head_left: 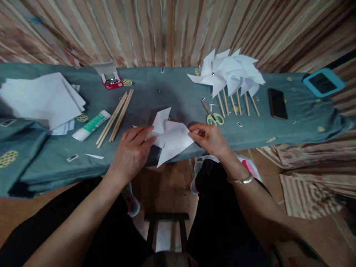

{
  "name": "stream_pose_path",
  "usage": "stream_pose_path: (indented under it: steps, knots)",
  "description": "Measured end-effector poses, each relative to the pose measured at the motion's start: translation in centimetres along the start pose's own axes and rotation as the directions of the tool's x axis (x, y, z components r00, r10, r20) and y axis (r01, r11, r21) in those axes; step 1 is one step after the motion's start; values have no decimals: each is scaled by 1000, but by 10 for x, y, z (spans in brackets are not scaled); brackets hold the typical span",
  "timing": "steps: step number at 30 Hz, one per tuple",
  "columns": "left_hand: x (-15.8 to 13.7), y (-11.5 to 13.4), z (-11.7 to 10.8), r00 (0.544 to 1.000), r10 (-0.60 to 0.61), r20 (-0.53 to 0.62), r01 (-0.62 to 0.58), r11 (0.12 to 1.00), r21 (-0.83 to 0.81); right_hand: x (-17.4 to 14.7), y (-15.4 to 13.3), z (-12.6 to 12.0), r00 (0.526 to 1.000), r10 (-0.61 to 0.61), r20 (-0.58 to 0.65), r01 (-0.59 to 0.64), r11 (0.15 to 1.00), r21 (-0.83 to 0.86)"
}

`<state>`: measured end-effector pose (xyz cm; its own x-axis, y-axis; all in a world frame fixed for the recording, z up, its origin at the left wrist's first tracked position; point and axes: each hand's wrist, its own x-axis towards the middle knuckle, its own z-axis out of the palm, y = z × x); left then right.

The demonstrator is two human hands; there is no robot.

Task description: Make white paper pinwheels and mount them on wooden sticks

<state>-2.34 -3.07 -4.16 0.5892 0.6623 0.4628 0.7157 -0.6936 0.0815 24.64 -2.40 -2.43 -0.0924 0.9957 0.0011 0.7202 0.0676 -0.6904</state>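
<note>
A white paper pinwheel (174, 139) without a stick is held between my two hands, at the near edge of the cloth-covered table (155, 83). My left hand (135, 146) pinches its left blade between thumb and fingers. On the opposite side, my right hand (207, 137) grips the right blade with thumb and forefinger. One blade points up and another points down toward me. Green-handled scissors (214, 118) lie just beyond my right hand. Wooden sticks (118, 116) rest past my left hand, beside a glue stick (91, 125).
Several finished pinwheels (230, 70) on sticks lie at the back right. A phone (277, 104) and a blue-framed device (324, 82) are farther right. White paper sheets (41, 98) are stacked at left. A red box of pins (111, 81) stands open near the curtain (155, 33).
</note>
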Motion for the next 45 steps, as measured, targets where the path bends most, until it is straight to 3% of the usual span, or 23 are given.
stream_pose_path:
  steps: [3,8,12,18,23,30,45]
  knots:
    - [5,6,-2,999,-10,-35,9,1000,-25,-14,0,-4,999,28,39,-26,999,-41]
    - [8,34,-9,999,46,-9,-47,988,-150,-21,1,-11,997,-5,-78,-6,989,-147]
    - [10,52,-3,991,115,70,-102,981,-162,-24,2,-13,979,-162,-120,149,983,-111]
    - [13,58,2,984,142,106,-132,986,-100,-27,3,-6,929,-371,7,370,923,-104]
    - [8,48,-3,979,167,118,-160,985,-65,-29,7,-4,927,-369,69,375,919,-122]
    - [-1,32,-6,984,102,149,-93,994,-63,-34,10,-1,943,-321,89,325,945,-39]
    - [1,39,-6,986,94,137,-79,990,-113,-26,3,3,950,-310,40,307,949,69]
